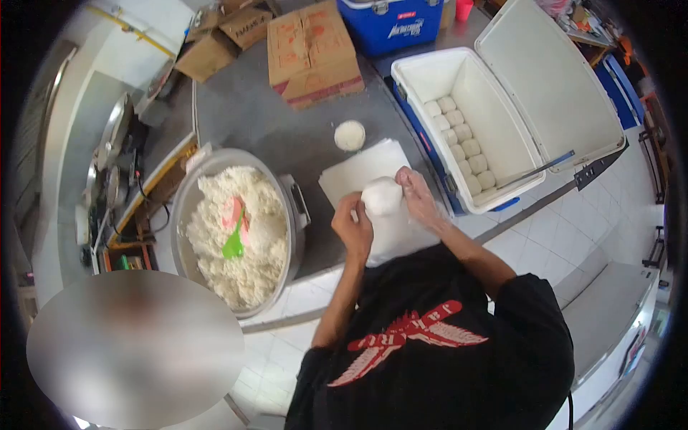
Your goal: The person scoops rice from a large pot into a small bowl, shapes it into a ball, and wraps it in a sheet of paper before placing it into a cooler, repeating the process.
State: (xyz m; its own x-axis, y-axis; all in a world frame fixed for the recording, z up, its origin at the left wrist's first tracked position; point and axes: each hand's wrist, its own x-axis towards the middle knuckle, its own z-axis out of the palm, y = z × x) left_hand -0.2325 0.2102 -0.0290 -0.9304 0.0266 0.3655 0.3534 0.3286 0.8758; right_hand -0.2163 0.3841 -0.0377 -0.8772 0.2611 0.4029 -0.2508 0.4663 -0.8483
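Observation:
A round white bundle [382,196] is held between my two hands, over a stack of white paper sheets [358,172]. My left hand [352,228] is bare, its thumb and fingers closed on the bundle's left edge. On the other side my right hand [419,201], in a clear plastic glove, pinches the bundle's upper right edge. What is inside it is hidden. Just beyond the paper stands a small round bowl [350,135] filled with white rice. Left of my hands is a large metal pot [290,251] of cooked rice [233,276], with a green scoop [233,245] and a pink one [233,213] on top.
At right, an open cooler box [502,107] holds rows of several round white bundles [466,147], its lid tipped back to the right. A cardboard box [315,54] and a blue cooler [393,27] stand at the back of the dark table [247,115]. A blurred area covers the lower left.

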